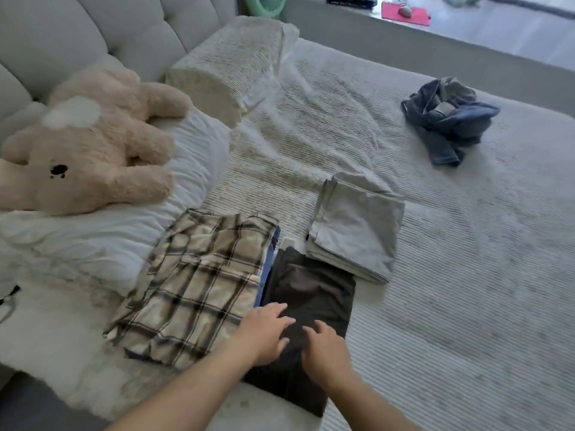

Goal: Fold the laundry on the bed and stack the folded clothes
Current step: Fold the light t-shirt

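Writing, labels: none readable on any item; a small pale patch shows inside the waistband of the blue garment (448,119), too blurred to read.

Hidden or unclear: both forearms run off the lower edge of the frame. A strip of blue cloth (270,259) shows between the two near piles, the rest of it covered. The near end of the dark garment (311,293) is partly masked by the hands. Objects on the ledge at the upper right, a red mat (404,12) among them, are blurred and cut by the top edge. A green fan (264,4) at top centre is cropped.

Task items, all on the bed (466,275) with its pale ribbed cover:
- Dark garment, brown-black, folded to a long rectangle, lower centre of the frame.
- Plaid garment (193,284), cream with dark checks, folded, just left of the dark one, its left edge on a white fluffy throw (62,337).
- Grey folded piece (357,231), flat and squared, just above and right of the dark garment, touching its far corner.
- Blue garment, unfolded and crumpled, upper right, well apart from the piles.

Hands: left hand (264,334) and right hand (326,353) both lie flat on the near half of the dark garment, fingers straight and spread, gripping nothing.

Other: plush bear (93,144) on a white pillow (186,157), left; a textured pillow (230,66) against the tufted headboard (77,29), upper left.
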